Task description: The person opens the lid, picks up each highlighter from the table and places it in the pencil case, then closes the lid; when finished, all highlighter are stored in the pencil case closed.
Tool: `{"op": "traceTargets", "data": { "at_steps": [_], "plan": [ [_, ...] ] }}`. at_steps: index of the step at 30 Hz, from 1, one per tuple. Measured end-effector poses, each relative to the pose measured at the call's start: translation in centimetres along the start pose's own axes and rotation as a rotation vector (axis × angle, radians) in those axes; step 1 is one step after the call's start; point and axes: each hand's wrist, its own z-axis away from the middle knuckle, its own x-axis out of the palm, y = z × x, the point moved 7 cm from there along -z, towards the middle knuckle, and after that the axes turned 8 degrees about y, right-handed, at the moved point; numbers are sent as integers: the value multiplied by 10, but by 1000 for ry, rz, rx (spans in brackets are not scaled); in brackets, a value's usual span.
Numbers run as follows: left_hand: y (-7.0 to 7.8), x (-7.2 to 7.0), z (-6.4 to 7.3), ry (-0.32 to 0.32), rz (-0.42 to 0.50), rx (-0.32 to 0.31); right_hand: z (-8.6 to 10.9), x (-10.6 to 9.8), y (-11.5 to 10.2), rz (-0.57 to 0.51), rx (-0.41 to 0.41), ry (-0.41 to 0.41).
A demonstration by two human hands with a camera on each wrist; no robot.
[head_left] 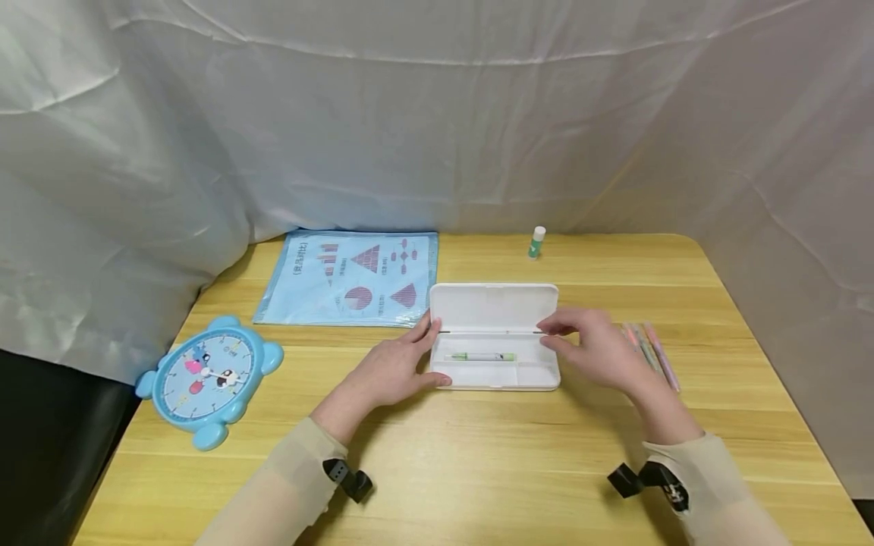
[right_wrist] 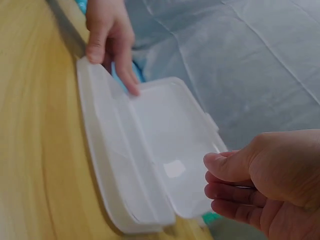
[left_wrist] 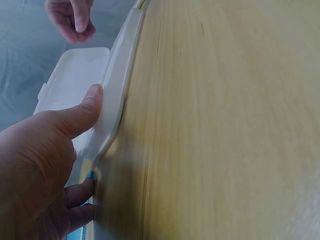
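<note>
A white pencil case (head_left: 536, 375) lies with its lid (head_left: 495, 305) raised at the back. One pen with light green parts (head_left: 483, 356) rests lengthwise inside it. My left hand (head_left: 396, 368) grips the case's left end, thumb at the front corner and fingers toward the hinge. The left wrist view shows that thumb (left_wrist: 90, 107) pressed on the case's front wall. Beside the right end hovers my right hand (head_left: 601, 349), its fingers loosely bent with nothing seen between them. In the right wrist view its thumb (right_wrist: 227, 165) lies close to the fingertips, in front of the lid.
Several pastel pens (head_left: 658, 356) lie right of the case, partly behind my right hand. A glue stick (head_left: 536, 243) stands at the back. A blue printed packet (head_left: 355, 277) lies back left, and a blue animal-shaped toy clock (head_left: 208, 375) at the left. Grey cloth (head_left: 437, 136) hangs behind the table.
</note>
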Motion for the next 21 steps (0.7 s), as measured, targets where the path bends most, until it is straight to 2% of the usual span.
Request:
{"op": "traceTargets", "data": {
  "at_steps": [8,21],
  "plan": [
    [0,1,-1,-4,-9,4,20,-37,17,57,46,89],
    [-1,1,-1,-16,-16,-3,59,-71,54,111,141,210]
  ]
}}
